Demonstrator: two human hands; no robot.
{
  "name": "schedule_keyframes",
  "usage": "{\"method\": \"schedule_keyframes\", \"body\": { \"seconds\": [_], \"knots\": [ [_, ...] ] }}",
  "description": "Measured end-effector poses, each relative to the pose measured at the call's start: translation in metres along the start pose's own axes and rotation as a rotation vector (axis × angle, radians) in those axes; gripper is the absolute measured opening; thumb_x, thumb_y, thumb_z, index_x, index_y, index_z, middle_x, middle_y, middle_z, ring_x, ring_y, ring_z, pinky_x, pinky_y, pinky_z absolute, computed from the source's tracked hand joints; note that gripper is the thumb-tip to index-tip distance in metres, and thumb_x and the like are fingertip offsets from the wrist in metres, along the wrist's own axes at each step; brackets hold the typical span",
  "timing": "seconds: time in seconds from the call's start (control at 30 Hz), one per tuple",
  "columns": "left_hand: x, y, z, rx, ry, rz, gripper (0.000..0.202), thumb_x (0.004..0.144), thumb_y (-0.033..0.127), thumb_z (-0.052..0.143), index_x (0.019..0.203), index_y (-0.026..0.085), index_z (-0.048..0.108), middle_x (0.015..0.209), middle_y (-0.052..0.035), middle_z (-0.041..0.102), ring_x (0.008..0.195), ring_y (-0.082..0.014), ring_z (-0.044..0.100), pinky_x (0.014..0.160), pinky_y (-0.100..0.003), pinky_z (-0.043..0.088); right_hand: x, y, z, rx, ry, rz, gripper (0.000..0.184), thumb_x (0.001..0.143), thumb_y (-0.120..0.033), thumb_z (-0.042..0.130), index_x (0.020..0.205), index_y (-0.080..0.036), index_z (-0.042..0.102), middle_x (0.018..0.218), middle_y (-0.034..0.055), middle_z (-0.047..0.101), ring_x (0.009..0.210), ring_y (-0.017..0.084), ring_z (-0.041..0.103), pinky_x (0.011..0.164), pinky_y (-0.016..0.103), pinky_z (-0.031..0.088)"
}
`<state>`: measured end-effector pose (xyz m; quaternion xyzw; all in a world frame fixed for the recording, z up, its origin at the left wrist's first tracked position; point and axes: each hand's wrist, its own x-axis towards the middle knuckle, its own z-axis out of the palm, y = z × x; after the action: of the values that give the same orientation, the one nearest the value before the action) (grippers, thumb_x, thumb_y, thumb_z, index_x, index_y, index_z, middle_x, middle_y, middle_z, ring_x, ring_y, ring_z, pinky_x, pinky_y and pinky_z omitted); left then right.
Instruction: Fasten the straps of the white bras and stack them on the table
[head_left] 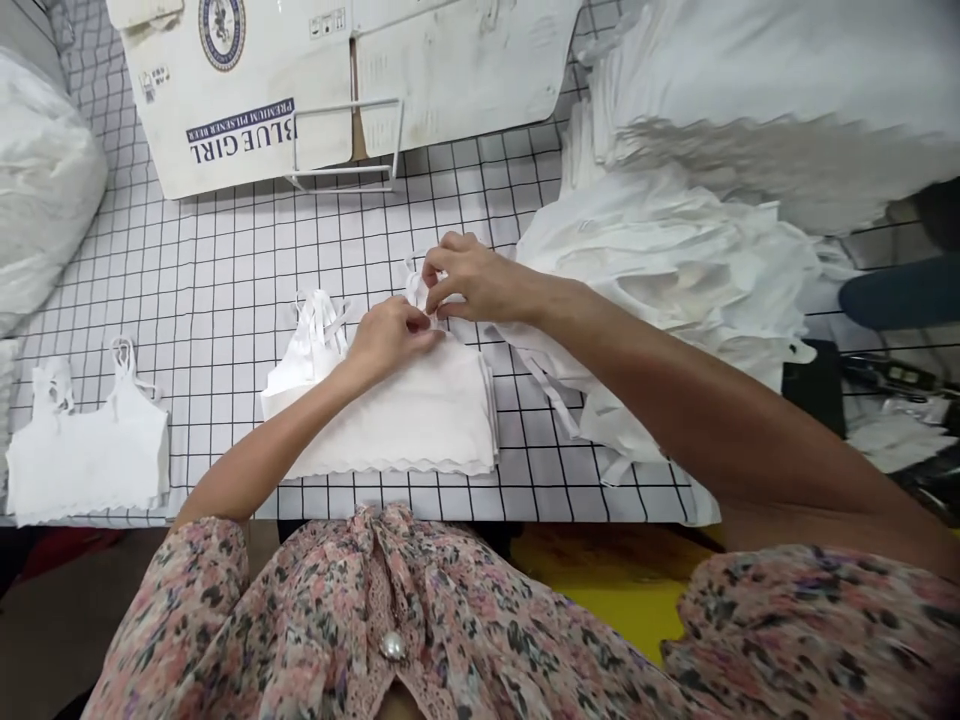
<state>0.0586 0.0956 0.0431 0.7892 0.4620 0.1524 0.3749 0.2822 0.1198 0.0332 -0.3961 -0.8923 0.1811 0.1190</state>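
A small stack of white crop tops (405,415) with scalloped hems lies on the gridded table (225,270) in front of me. My left hand (390,335) rests on the top garment near its right strap, fingers curled and pinching the fabric. My right hand (472,280) is just beyond it, its fingertips pinched on the same white strap (415,285) at the top edge. The two hands almost touch.
One more white top (86,455) lies flat at the table's left front edge. A large heap of white garments (675,260) fills the right side. A flattened cardboard box (315,80) and a white wire frame (345,145) lie at the back. A white bag (41,180) sits far left.
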Motion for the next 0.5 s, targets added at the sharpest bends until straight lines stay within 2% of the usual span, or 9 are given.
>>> {"method": "schedule_keyframes", "body": {
  "seconds": [0.13, 0.2, 0.37, 0.47, 0.5],
  "knots": [
    [0.005, 0.000, 0.014, 0.042, 0.037, 0.003, 0.010, 0.088, 0.016, 0.082, 0.079, 0.018, 0.079, 0.087, -0.0039, 0.075, 0.074, -0.0150, 0.062, 0.075, -0.033, 0.052, -0.002, -0.001, -0.010, 0.012, 0.011, -0.059, 0.022, 0.100, -0.029, 0.062, 0.088, -0.023, 0.079, 0.130, 0.0121, 0.071, 0.133, 0.036, 0.049, 0.107, 0.061, 0.046],
    [0.004, -0.002, 0.016, 0.039, 0.050, 0.014, 0.012, 0.089, 0.012, 0.080, 0.078, 0.017, 0.079, 0.085, -0.0037, 0.074, 0.074, -0.0151, 0.063, 0.074, -0.033, 0.051, -0.004, 0.000, -0.019, 0.026, -0.004, -0.056, 0.023, 0.102, -0.032, 0.063, 0.086, -0.024, 0.077, 0.131, 0.0108, 0.072, 0.136, 0.037, 0.049, 0.110, 0.064, 0.044],
    [0.000, -0.005, 0.015, 0.027, 0.056, 0.008, 0.011, 0.089, 0.012, 0.081, 0.080, 0.017, 0.080, 0.085, -0.0031, 0.074, 0.075, -0.0154, 0.063, 0.072, -0.031, 0.048, -0.022, 0.016, -0.047, 0.041, 0.030, -0.021, 0.043, 0.100, -0.053, 0.076, 0.069, -0.024, 0.070, 0.108, 0.0117, 0.078, 0.133, 0.034, 0.053, 0.119, 0.066, 0.038],
    [-0.002, -0.005, 0.014, 0.011, 0.050, 0.019, 0.011, 0.090, 0.012, 0.082, 0.081, 0.017, 0.081, 0.086, -0.0033, 0.075, 0.076, -0.0152, 0.064, 0.073, -0.031, 0.048, -0.045, 0.020, -0.065, 0.038, 0.097, -0.049, 0.052, 0.097, -0.069, 0.077, 0.066, -0.028, 0.071, 0.095, 0.0100, 0.079, 0.127, 0.031, 0.060, 0.118, 0.061, 0.043],
    [-0.003, -0.006, 0.014, 0.006, 0.050, 0.023, 0.011, 0.091, 0.011, 0.082, 0.081, 0.018, 0.081, 0.086, -0.0034, 0.075, 0.077, -0.0152, 0.064, 0.073, -0.031, 0.048, -0.056, 0.017, -0.072, 0.024, 0.165, -0.036, 0.055, 0.095, -0.075, 0.075, 0.065, -0.029, 0.072, 0.091, 0.0089, 0.079, 0.123, 0.031, 0.063, 0.115, 0.059, 0.046]
  ]
}}
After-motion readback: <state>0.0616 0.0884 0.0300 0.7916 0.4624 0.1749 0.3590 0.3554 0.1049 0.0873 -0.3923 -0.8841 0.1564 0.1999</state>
